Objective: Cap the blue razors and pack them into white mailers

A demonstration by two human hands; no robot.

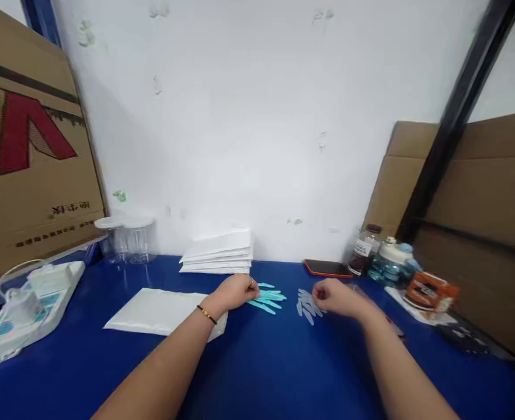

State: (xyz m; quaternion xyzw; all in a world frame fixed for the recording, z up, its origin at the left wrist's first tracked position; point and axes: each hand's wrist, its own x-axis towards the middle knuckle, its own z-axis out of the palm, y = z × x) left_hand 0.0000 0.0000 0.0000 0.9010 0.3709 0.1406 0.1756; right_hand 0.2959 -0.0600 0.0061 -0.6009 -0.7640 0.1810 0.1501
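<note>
Several thin teal strips (268,298), fanned out and pointed like leaves or fingers, lie on the blue table. My left hand (236,291) is closed over their left end, its fingertips pinched on them. Pale grey strips (308,306) of similar shape lie to the right. Beside their right edge is my right hand (334,296), its fingers curled together; whatever they hold, if anything, is hidden. A white plastic packet (156,309) rests on the table, partly behind my left forearm.
Behind the hands stand stacked white envelopes (218,254) and a dark phone (327,268). Jars (365,251) and an orange box (431,290) are at right. Clear containers (139,240) and a power strip (34,315) are at left. Cardboard (30,146) flanks the blue table (257,373).
</note>
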